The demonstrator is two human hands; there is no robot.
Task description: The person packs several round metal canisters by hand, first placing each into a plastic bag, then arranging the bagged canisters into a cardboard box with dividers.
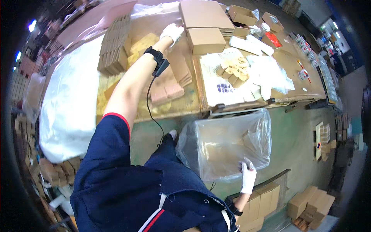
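My left hand point(172, 33), in a white glove, stretches far out over the table, beside a closed brown carton point(206, 40) and a big flat cardboard stack point(203, 14). Its fingers look loosely extended, and I see nothing held in them. Low on the right, my white-gloved right hand point(248, 177) pinches the near rim of a clear plastic bag point(189, 145). That bag lines an open-topped container, and its film folds out over the sides. Brown cardboard shows through at the bottom of the bag.
Flattened cardboard pieces point(114, 48) stand in a row on the table, with pinkish-brown packets point(166, 92) nearer. Rolled tan pieces point(235, 71) lie on white paper at the right. White sheeting point(69, 104) covers the left. Cartons point(311, 205) stand on the floor.
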